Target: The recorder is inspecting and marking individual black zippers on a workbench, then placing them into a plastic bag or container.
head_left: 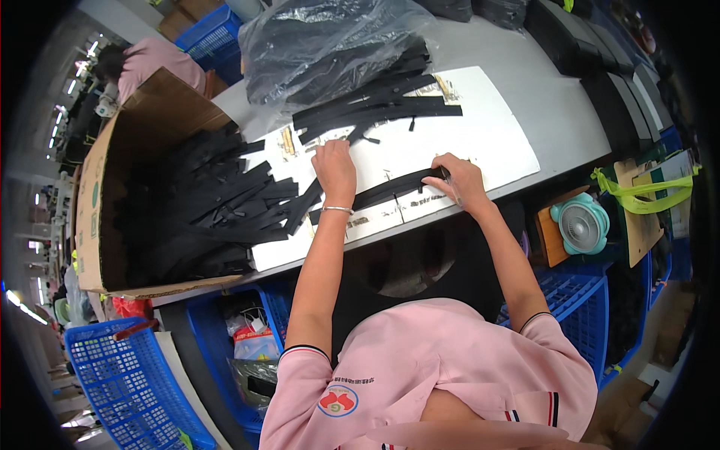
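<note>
A black zipper (pixel 390 189) lies stretched along the white board (pixel 495 135) in front of me. My right hand (pixel 460 181) pinches its right end between thumb and fingers. A slim, dark-tipped tool seems to lie along that hand, too small to name. My left hand (pixel 335 174) is closed, fingers curled down at the near edge of a bunch of black zippers (pixel 367 105); what it holds is hidden. Beside its wrist another zipper strip (pixel 304 206) slants toward a heap of zippers (pixel 217 187) spilling from a cardboard box (pixel 93 217).
A clear plastic bag (pixel 322 45) of black zippers lies at the back of the grey table (pixel 547 90). Dark stacked pieces (pixel 615 112) stand at right, above a teal fan (pixel 581 223). Blue baskets (pixel 135 375) are below. A person in pink (pixel 161 64) sits at far left.
</note>
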`<state>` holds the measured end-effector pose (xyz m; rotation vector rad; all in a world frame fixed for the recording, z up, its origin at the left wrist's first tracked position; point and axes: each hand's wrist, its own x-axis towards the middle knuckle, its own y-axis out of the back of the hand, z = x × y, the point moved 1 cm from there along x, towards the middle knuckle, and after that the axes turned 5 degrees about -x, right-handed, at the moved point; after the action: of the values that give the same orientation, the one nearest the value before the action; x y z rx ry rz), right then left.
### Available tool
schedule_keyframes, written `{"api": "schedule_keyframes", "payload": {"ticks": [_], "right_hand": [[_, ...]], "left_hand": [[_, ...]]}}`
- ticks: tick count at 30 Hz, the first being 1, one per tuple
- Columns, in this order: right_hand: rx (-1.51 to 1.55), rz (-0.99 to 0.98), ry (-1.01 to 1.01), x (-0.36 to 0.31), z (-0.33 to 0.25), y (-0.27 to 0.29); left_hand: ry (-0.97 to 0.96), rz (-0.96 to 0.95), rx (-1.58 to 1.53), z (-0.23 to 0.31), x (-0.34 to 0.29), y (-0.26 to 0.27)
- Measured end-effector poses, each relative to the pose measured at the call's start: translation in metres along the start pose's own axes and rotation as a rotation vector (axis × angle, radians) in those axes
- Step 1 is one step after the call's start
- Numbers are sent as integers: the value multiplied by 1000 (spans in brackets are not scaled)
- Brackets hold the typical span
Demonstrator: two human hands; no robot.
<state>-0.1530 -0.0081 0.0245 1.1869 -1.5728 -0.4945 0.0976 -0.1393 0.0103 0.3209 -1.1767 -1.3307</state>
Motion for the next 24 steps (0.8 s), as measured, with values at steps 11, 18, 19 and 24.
{"api": "schedule_keyframes", "payload": {"ticks": [11,18,19,24], "right_hand": [[-56,90,-174,55,16,-33],[149,47,-315,59,18,-34],[205,9,-373,57,17,-26],[256,327,-329,9,13,-19]], "left_hand": [[-67,193,-218,33,-41,62],[-226,-38,-264,63,-106,39],[-225,-62,-267,68,-110,36],[-179,-63,-311,68,-113,33]]}}
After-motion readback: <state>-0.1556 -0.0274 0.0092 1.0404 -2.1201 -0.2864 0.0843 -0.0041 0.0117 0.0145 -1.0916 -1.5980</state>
